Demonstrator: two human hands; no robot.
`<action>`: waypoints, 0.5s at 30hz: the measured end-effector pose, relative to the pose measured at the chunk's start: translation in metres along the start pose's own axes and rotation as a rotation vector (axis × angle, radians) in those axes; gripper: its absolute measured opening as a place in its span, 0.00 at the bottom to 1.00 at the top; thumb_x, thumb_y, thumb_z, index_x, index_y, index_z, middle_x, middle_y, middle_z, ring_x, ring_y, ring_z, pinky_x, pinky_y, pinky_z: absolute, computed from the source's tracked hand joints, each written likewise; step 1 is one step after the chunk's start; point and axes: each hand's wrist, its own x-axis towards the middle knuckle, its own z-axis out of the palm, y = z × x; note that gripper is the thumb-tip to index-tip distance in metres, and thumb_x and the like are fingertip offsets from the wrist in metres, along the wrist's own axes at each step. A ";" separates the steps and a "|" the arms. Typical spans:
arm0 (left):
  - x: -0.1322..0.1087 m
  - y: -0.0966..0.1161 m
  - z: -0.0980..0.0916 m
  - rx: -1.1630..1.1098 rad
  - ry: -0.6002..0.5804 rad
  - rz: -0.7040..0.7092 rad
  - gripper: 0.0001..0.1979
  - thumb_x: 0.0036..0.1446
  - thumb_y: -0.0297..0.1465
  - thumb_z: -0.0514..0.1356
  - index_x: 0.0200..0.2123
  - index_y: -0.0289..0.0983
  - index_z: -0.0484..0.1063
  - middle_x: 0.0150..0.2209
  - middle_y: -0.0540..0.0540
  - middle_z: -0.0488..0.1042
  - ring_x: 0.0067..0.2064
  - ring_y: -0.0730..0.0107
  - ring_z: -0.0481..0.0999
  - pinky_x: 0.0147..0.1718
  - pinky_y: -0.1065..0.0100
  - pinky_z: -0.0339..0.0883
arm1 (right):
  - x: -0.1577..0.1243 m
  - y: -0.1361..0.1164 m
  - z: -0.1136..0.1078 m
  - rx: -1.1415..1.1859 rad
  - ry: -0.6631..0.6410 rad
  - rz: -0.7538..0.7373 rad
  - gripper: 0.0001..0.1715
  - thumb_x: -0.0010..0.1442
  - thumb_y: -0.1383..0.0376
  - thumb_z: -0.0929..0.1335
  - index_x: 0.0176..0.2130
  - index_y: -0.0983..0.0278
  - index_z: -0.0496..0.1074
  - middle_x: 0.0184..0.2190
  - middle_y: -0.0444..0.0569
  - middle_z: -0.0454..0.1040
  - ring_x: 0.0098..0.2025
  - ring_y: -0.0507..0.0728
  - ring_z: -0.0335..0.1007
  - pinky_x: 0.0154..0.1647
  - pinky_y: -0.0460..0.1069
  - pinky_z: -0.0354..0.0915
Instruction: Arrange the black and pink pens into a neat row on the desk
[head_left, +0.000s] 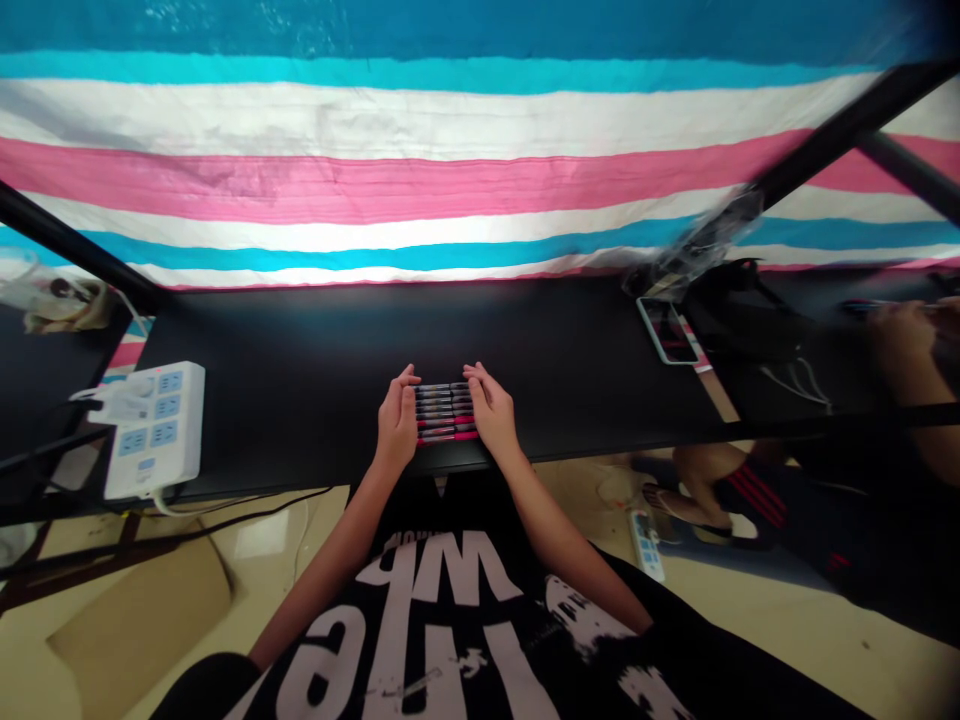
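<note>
Several pens lie side by side in a flat row on the black table, close to its front edge. Most have clear barrels with dark parts; those nearest me are red or pink. My left hand is cupped around the row's left ends, thumb and fingers pressing in. At the right ends, my right hand presses inward in the same way. The pens sit squeezed between both hands, and the palms hide their tips.
A white power strip with plugs and cables stands at the table's left. To the right lie a phone, a clear plastic wrapper and a dark bag. Another person's hand is at far right. A striped sheet hangs behind.
</note>
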 end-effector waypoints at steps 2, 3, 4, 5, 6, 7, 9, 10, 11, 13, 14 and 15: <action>0.000 -0.001 0.000 -0.007 0.008 -0.001 0.19 0.74 0.45 0.47 0.48 0.40 0.71 0.64 0.36 0.71 0.65 0.57 0.71 0.65 0.51 0.61 | 0.005 0.002 -0.006 -0.115 -0.010 -0.062 0.19 0.70 0.54 0.63 0.45 0.61 0.79 0.55 0.56 0.79 0.67 0.64 0.66 0.70 0.63 0.60; -0.001 -0.001 0.000 -0.018 0.015 -0.003 0.19 0.74 0.45 0.47 0.48 0.40 0.71 0.64 0.37 0.72 0.65 0.57 0.71 0.65 0.51 0.61 | 0.008 0.004 -0.009 -0.171 -0.025 -0.082 0.18 0.70 0.56 0.64 0.45 0.61 0.80 0.56 0.56 0.78 0.67 0.64 0.67 0.70 0.63 0.60; -0.001 -0.002 -0.001 -0.030 0.023 -0.005 0.18 0.75 0.44 0.47 0.48 0.40 0.71 0.64 0.37 0.72 0.65 0.57 0.72 0.65 0.52 0.61 | 0.012 0.007 -0.012 -0.226 -0.056 -0.095 0.16 0.68 0.57 0.65 0.45 0.61 0.80 0.57 0.56 0.77 0.66 0.64 0.67 0.70 0.63 0.60; -0.001 -0.002 -0.002 -0.040 0.031 -0.007 0.18 0.75 0.44 0.47 0.48 0.40 0.71 0.63 0.38 0.72 0.64 0.57 0.72 0.65 0.52 0.61 | 0.015 0.009 -0.014 -0.276 -0.099 -0.104 0.15 0.67 0.59 0.65 0.44 0.60 0.80 0.58 0.56 0.76 0.66 0.65 0.66 0.70 0.64 0.59; -0.001 -0.003 -0.003 -0.047 0.037 -0.006 0.17 0.75 0.43 0.47 0.48 0.40 0.71 0.63 0.38 0.73 0.64 0.58 0.72 0.65 0.52 0.61 | 0.019 0.012 -0.016 -0.318 -0.148 -0.110 0.14 0.66 0.60 0.66 0.44 0.60 0.81 0.59 0.56 0.75 0.67 0.66 0.65 0.70 0.65 0.58; 0.001 -0.003 -0.004 -0.049 0.043 0.000 0.17 0.75 0.42 0.47 0.47 0.40 0.71 0.62 0.38 0.73 0.64 0.58 0.73 0.64 0.52 0.62 | 0.022 0.013 -0.017 -0.354 -0.197 -0.113 0.14 0.66 0.61 0.67 0.44 0.60 0.81 0.60 0.56 0.74 0.68 0.66 0.63 0.70 0.66 0.57; 0.009 -0.005 -0.006 -0.029 0.045 0.028 0.15 0.74 0.41 0.49 0.47 0.40 0.71 0.60 0.38 0.75 0.62 0.57 0.74 0.63 0.53 0.64 | 0.029 0.015 -0.018 -0.409 -0.284 -0.119 0.12 0.65 0.62 0.68 0.43 0.59 0.81 0.62 0.56 0.72 0.70 0.68 0.58 0.70 0.69 0.54; 0.016 -0.005 -0.006 0.002 0.036 0.053 0.13 0.73 0.40 0.51 0.47 0.40 0.71 0.59 0.38 0.76 0.61 0.57 0.75 0.61 0.54 0.65 | 0.033 0.015 -0.018 -0.433 -0.322 -0.122 0.11 0.64 0.62 0.68 0.43 0.59 0.81 0.63 0.56 0.71 0.71 0.69 0.57 0.69 0.70 0.53; 0.024 -0.005 -0.006 0.049 0.003 0.080 0.11 0.72 0.38 0.53 0.46 0.39 0.71 0.56 0.38 0.77 0.57 0.58 0.77 0.59 0.55 0.68 | 0.037 0.014 -0.018 -0.451 -0.358 -0.125 0.10 0.63 0.63 0.69 0.41 0.59 0.81 0.64 0.55 0.70 0.71 0.70 0.55 0.69 0.71 0.53; 0.044 -0.005 -0.004 0.200 -0.176 0.141 0.08 0.68 0.35 0.58 0.45 0.38 0.73 0.45 0.41 0.81 0.47 0.59 0.80 0.50 0.59 0.72 | 0.047 0.013 -0.017 -0.471 -0.424 -0.125 0.07 0.62 0.64 0.70 0.38 0.60 0.80 0.65 0.55 0.69 0.71 0.71 0.54 0.67 0.72 0.52; 0.055 -0.004 -0.001 0.302 -0.300 0.180 0.07 0.65 0.35 0.60 0.43 0.38 0.75 0.41 0.43 0.81 0.43 0.60 0.80 0.46 0.60 0.72 | 0.053 0.012 -0.016 -0.464 -0.447 -0.123 0.06 0.61 0.65 0.70 0.36 0.60 0.80 0.65 0.55 0.69 0.71 0.72 0.54 0.67 0.72 0.53; 0.066 -0.003 0.002 0.404 -0.409 0.227 0.07 0.64 0.34 0.62 0.41 0.39 0.76 0.39 0.44 0.80 0.41 0.60 0.79 0.45 0.61 0.71 | 0.059 0.011 -0.016 -0.440 -0.461 -0.122 0.06 0.61 0.65 0.70 0.35 0.61 0.79 0.65 0.55 0.70 0.70 0.71 0.56 0.66 0.71 0.54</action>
